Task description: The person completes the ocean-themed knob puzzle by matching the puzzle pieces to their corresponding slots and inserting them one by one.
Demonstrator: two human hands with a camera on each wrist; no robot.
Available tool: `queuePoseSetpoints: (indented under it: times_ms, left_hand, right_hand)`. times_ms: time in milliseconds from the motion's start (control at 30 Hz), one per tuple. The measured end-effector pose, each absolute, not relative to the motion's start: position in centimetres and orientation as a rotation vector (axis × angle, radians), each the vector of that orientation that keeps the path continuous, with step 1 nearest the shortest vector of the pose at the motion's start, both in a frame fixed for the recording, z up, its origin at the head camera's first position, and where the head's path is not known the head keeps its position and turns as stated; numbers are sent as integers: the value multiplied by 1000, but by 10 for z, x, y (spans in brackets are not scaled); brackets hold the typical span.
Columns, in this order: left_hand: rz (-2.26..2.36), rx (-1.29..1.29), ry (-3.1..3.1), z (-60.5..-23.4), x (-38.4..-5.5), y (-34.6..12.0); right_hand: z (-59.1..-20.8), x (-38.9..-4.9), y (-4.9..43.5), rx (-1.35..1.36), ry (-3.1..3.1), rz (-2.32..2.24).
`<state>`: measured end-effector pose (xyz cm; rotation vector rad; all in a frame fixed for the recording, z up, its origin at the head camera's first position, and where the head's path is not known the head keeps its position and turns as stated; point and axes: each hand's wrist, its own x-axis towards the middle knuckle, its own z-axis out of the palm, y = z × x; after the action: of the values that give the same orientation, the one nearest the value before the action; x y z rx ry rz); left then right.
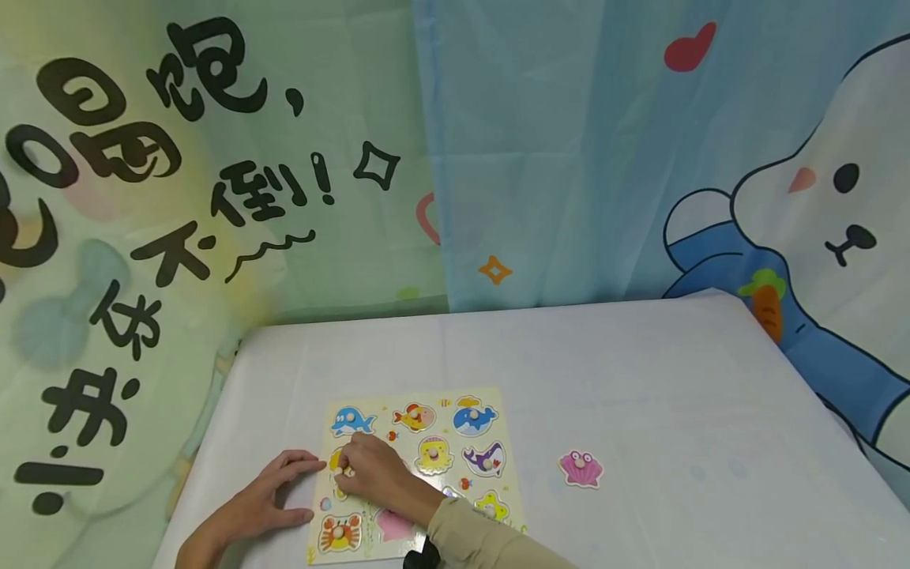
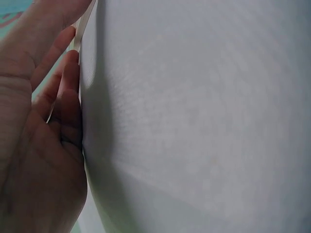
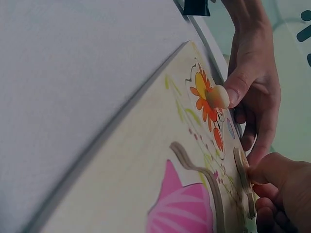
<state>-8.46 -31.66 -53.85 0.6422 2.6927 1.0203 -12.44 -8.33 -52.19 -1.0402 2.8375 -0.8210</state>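
A wooden knob puzzle board (image 1: 370, 552) with sea-animal pieces lies on the white table. My right hand (image 1: 380, 472) reaches over it and pinches a yellow puzzle piece (image 1: 335, 460) at the left of the middle row; the fingers hide most of it. In the right wrist view, that piece's wooden edge (image 3: 241, 170) shows tilted at the fingertips. My left hand (image 1: 266, 499) rests beside the board's left edge, fingers extended and touching it, thumb near the crab piece (image 1: 340, 533). A pink shell-shaped recess (image 1: 393, 525) lies partly under my right forearm.
A pink clam piece (image 1: 580, 469) lies on the white table (image 1: 682, 395), right of the board. Whale (image 1: 351, 420), octopus (image 1: 434, 455) and several other pieces sit in the board. Printed curtains (image 1: 540, 158) hang behind the table.
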Motion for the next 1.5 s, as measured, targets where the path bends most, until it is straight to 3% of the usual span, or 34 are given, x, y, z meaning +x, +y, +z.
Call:
queuePoseSetpoints:
  times_ms: [900, 1167, 1333, 1500]
  left_hand:
    - [1092, 686, 2700, -539, -76, -324]
    - [984, 592, 2718, -537, -85, -312]
    - [954, 566, 2723, -536, -84, -312]
    - [976, 607, 2712, -540, -83, -315]
  right_hand:
    - [-508, -123, -84, -996, 2620, -862]
    - [-495, -114, 28, -816, 2485, -1265]
    - [-511, -111, 115, -652, 2632, -1284]
    - [-533, -107, 180, -695, 2895, -1233]
